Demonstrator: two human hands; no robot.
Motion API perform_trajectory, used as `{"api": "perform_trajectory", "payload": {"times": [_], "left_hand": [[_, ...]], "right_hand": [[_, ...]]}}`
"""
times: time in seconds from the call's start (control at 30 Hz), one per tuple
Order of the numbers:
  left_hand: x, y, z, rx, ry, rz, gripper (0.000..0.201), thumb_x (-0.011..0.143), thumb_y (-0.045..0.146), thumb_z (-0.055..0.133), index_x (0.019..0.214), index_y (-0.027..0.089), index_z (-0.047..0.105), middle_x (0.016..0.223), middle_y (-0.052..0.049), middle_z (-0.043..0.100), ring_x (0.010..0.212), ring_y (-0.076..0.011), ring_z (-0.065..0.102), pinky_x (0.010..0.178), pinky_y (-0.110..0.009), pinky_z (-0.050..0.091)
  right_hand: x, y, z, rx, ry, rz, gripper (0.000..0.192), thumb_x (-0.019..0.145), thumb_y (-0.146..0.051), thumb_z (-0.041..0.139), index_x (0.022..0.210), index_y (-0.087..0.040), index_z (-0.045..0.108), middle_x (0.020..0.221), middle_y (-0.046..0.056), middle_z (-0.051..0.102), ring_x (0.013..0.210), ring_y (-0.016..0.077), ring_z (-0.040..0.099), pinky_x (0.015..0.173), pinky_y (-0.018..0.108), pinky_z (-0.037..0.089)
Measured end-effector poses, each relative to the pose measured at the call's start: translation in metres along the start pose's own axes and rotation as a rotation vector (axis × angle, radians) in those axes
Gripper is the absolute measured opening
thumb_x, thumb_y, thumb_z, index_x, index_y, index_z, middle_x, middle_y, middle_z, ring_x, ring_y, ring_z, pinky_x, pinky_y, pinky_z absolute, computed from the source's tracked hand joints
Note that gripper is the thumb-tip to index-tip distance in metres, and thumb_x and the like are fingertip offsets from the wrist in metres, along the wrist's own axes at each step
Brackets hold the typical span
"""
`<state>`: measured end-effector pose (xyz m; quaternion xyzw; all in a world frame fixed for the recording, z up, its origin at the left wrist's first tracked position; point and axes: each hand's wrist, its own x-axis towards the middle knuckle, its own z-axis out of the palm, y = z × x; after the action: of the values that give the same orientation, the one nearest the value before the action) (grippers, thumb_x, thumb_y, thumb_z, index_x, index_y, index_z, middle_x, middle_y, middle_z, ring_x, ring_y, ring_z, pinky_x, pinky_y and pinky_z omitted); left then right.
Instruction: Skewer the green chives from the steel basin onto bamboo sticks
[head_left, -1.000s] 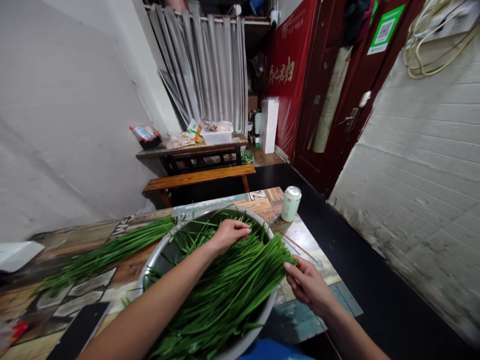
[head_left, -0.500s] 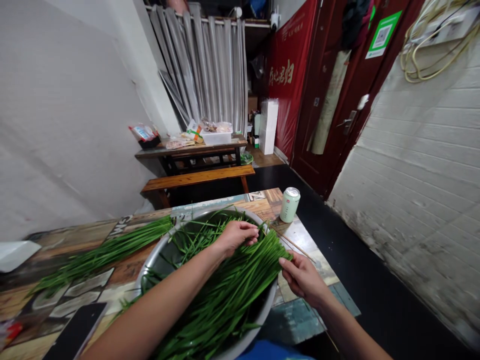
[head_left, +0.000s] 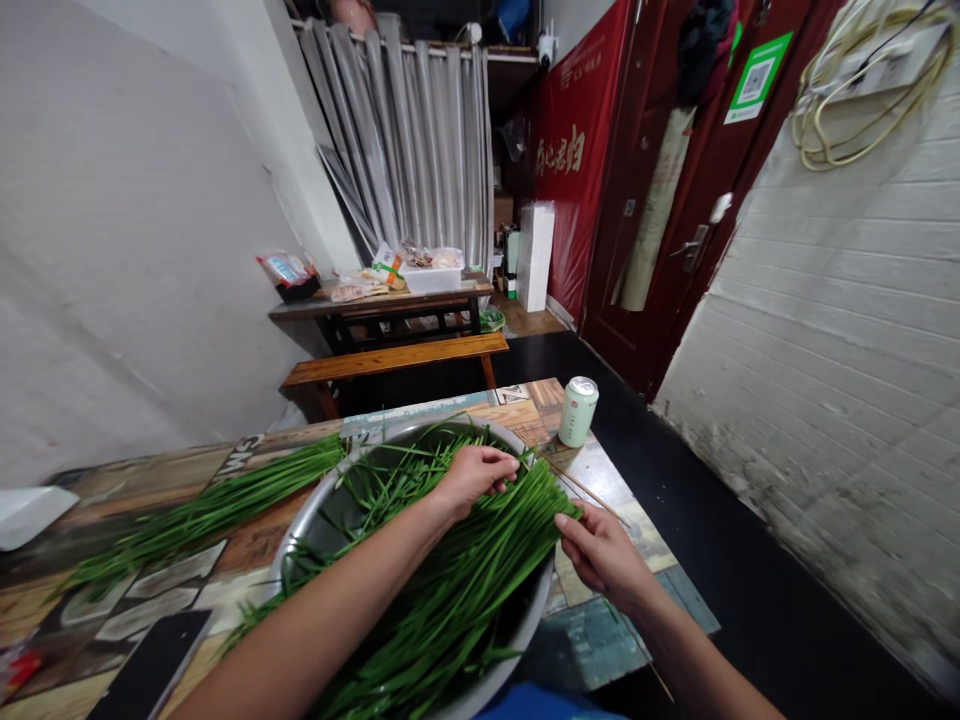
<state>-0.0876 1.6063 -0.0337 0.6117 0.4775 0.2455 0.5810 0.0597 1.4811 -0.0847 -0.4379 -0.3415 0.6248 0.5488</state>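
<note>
A large metal basin [head_left: 301, 535] holds a thick heap of long garlic chives [head_left: 457, 570], their cut ends fanned toward its right rim. Over the middle of the heap, my left hand [head_left: 480, 478] is closed in a pinch, thumb against fingers. Whatever sits between those fingertips is too small to name. My right hand [head_left: 604, 550] is at the right rim, thumb and fingers closed on the ends of the chives. Thin wooden sticks [head_left: 592, 492] lie on the table just beyond it.
On the patterned table [head_left: 637, 640], a pale green can [head_left: 578, 411] stands behind the basin. More chives [head_left: 217, 508] lie to the left, near a phone [head_left: 154, 665]. Farther off are a wooden bench [head_left: 397, 358] and a second table [head_left: 300, 310] carrying bags and a white tub [head_left: 433, 278].
Both hands stay nearly where they were, still closed over the chives. The view shifts very slightly.
</note>
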Motion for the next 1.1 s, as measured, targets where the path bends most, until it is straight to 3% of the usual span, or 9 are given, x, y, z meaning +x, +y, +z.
{"api": "perform_trajectory", "payload": {"times": [0.87,1.1], "left_hand": [[-0.0077,-0.0008,0.0021,0.178,0.058,0.166,0.027,0.067,0.034,0.061,0.078,0.010,0.070,0.058,-0.003,0.065,0.042,-0.0076,0.042,0.042,-0.019,0.032],[-0.0071,-0.0026,0.0024,0.308,0.074,0.234,0.025,0.069,0.033,0.058,0.072,0.013,0.071,0.061,-0.003,0.068,0.056,-0.0138,0.056,0.057,-0.022,0.042]], "right_hand": [[0.0015,0.0044,-0.0004,0.012,0.009,-0.001,0.037,0.070,-0.048,0.064,0.073,-0.019,0.041,0.040,-0.013,0.044,0.019,-0.0011,0.021,0.021,0.012,0.011],[0.0022,0.0058,0.0001,0.008,0.020,-0.001,0.036,0.071,-0.047,0.063,0.073,-0.019,0.041,0.040,-0.013,0.044,0.019,-0.0015,0.020,0.021,0.012,0.011]]}}
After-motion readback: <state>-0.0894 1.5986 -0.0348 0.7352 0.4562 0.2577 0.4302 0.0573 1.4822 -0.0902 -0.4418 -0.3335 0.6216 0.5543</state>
